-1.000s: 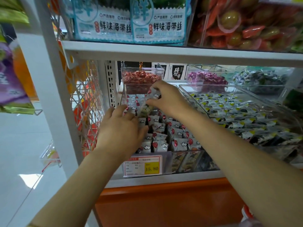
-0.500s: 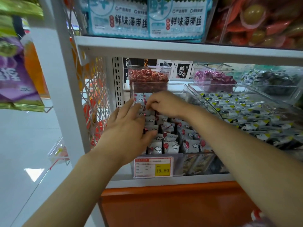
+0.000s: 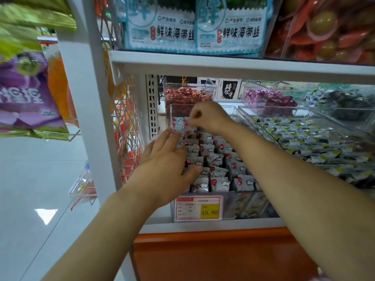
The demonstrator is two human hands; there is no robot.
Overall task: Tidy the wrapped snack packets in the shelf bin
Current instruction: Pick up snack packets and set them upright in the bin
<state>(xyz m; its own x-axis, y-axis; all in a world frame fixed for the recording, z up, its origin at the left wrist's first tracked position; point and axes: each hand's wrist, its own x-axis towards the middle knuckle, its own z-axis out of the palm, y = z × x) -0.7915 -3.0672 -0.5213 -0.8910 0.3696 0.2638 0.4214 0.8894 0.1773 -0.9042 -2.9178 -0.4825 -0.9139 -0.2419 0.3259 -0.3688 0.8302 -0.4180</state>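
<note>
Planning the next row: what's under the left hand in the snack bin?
The left hand lies flat on the left row of grey snack packets; packet edges show past its fingers and thumb. Those beneath the palm are covered, so their alignment cannot be seen.

Both arms reach forward: left hand [image 3: 168, 165] flat, right hand [image 3: 210, 116] curled.

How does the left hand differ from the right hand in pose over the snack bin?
The left hand lies flat with straight fingers on the snack packets; the right hand is curled and seems to pinch one packet. The left hand is nearer the bin's front, the right hand at its back. Both reach into the same clear bin.
</note>
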